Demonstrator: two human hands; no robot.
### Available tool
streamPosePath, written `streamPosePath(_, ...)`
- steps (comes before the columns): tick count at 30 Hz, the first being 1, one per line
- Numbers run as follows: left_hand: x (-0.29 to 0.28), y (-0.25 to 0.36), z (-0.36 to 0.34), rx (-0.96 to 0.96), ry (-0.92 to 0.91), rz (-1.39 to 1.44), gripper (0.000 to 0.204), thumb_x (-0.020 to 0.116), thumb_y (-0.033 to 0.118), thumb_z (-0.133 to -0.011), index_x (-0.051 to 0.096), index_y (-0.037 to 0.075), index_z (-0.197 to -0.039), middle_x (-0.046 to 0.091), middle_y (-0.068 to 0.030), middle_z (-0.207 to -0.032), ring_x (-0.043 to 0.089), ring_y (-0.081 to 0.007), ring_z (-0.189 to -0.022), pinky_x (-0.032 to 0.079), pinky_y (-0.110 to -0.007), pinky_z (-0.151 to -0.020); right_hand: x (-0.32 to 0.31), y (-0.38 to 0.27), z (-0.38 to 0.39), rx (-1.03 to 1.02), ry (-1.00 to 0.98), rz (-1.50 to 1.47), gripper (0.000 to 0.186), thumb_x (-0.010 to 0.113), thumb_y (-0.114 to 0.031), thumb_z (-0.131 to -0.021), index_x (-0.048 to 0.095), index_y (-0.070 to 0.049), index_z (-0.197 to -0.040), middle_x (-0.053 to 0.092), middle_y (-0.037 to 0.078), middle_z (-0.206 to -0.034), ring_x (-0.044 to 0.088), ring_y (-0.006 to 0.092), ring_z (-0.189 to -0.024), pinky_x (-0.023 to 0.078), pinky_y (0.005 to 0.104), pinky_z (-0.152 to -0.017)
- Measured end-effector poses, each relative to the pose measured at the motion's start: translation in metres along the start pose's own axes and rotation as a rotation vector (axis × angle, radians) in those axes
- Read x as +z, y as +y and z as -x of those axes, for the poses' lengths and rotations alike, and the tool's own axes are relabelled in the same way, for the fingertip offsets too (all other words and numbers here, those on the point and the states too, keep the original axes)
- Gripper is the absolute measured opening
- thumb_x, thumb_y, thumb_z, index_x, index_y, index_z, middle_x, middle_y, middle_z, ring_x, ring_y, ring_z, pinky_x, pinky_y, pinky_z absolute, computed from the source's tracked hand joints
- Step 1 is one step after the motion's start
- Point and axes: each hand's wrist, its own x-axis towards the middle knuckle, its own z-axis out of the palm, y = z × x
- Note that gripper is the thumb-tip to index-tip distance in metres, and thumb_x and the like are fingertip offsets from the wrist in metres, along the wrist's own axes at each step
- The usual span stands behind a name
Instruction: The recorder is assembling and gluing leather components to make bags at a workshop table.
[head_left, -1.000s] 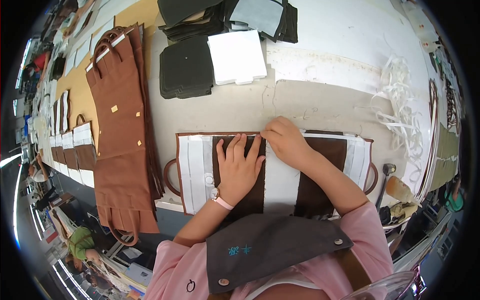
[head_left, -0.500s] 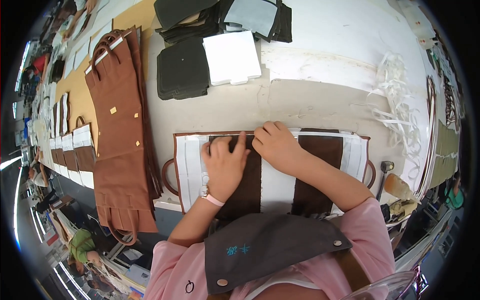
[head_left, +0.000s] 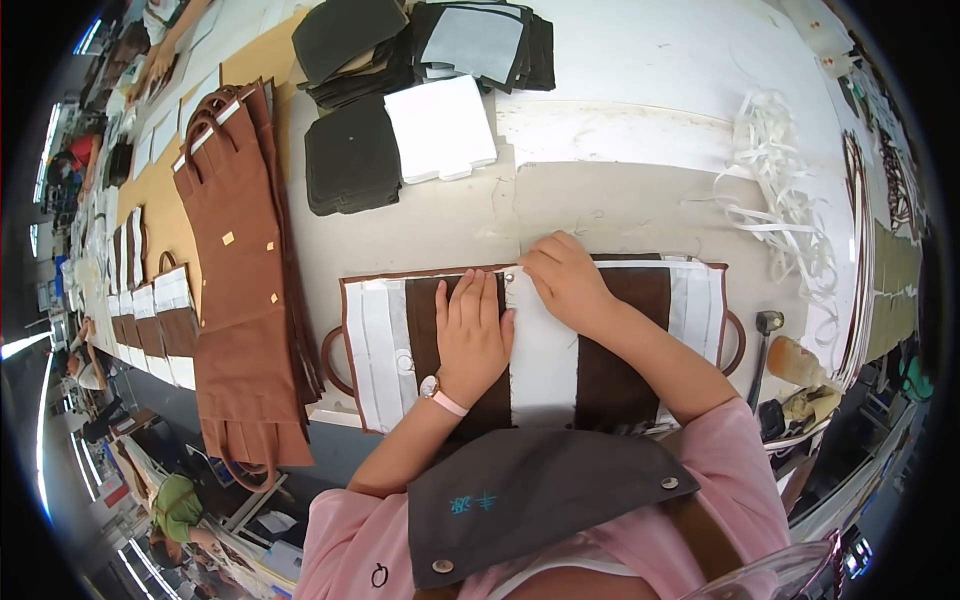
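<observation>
A bag panel [head_left: 545, 365] lies flat before me, with dark brown and white bands, a reddish-brown border along the far edge and a curved handle at each side. My left hand [head_left: 475, 325] rests flat on its left dark band, fingers stretched toward the far edge. Closed, my right hand [head_left: 565, 285] has its fingertips pinched at that edge, near the middle. Between the two hands a small shiny round fitting [head_left: 509, 278] shows on the white band. What lies under my right fingers is hidden.
Brown bag pieces with handles [head_left: 240, 260] are stacked at left. Black pieces [head_left: 350, 155] and white pieces [head_left: 440, 128] lie at the back. White strips [head_left: 775, 210] are tangled at right, near a hammer [head_left: 766, 335] and a bottle [head_left: 793, 360]. Other people work at far left.
My left hand has slid a little right and nearer, its bent fingers now flat. My right hand has stayed at the far edge, its fingertips shifted slightly. The round fitting has come into view.
</observation>
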Motion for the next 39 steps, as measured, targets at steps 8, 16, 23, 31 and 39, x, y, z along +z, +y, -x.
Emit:
streamPosePath(8, -0.002, 0.004, -0.005, -0.002, 0.018, -0.014, 0.051, 0.064, 0.023, -0.090, 0.054, -0.001, -0.134, 0.055, -0.0175, -0.125, 0.050, -0.0315, -0.126, 0.031, -0.053, -0.111, -0.001, -0.006, -0.004, -0.031, -0.076, -0.017, 0.026, 0.066, 0.002, -0.072, 0.066, -0.003, -0.098, 0.058, 0.009, -0.095, 0.055, 0.0289, -0.093, 0.045, 0.0395, -0.082)
streamPosePath(16, -0.014, 0.002, -0.016, 0.108, -0.048, -0.164, 0.049, 0.070, 0.021, -0.086, 0.059, 0.004, -0.131, 0.058, -0.0149, -0.117, 0.055, -0.0313, -0.116, 0.040, -0.049, -0.104, -0.012, 0.000, 0.012, 0.054, 0.041, 0.155, 0.026, 0.067, -0.004, -0.075, 0.067, -0.004, -0.100, 0.058, 0.008, -0.094, 0.054, 0.0299, -0.093, 0.045, 0.0385, -0.084)
streamPosePath(23, -0.009, 0.012, -0.018, 0.099, 0.000, -0.202, 0.046, 0.065, 0.016, -0.086, 0.060, 0.007, -0.131, 0.058, -0.0178, -0.116, 0.056, -0.0334, -0.113, 0.043, -0.049, -0.101, -0.027, 0.002, 0.020, 0.054, -0.041, 0.076, 0.024, 0.064, 0.002, -0.075, 0.070, -0.004, -0.098, 0.057, 0.009, -0.094, 0.053, 0.0294, -0.094, 0.045, 0.0387, -0.085)
streamPosePath(31, -0.017, 0.005, -0.020, 0.091, -0.065, -0.217, 0.045, 0.062, 0.012, -0.084, 0.062, 0.011, -0.130, 0.058, -0.0167, -0.116, 0.056, -0.0321, -0.110, 0.042, -0.051, -0.099, -0.044, 0.014, 0.023, 0.159, -0.039, -0.033, 0.010, 0.063, 0.002, -0.077, 0.062, -0.003, -0.086, 0.055, 0.011, -0.090, 0.052, 0.0318, -0.088, 0.046, 0.0392, -0.080)
streamPosePath(39, 0.004, 0.036, -0.032, 0.107, -0.025, -0.005, 0.046, 0.067, 0.014, -0.085, 0.056, -0.001, -0.128, 0.057, -0.0122, -0.123, 0.053, -0.0281, -0.116, 0.038, -0.048, -0.106, -0.048, 0.016, 0.031, 0.119, -0.037, -0.002, 0.013, 0.063, 0.005, -0.076, 0.061, -0.002, -0.086, 0.056, 0.011, -0.092, 0.052, 0.0320, -0.091, 0.046, 0.0402, -0.082)
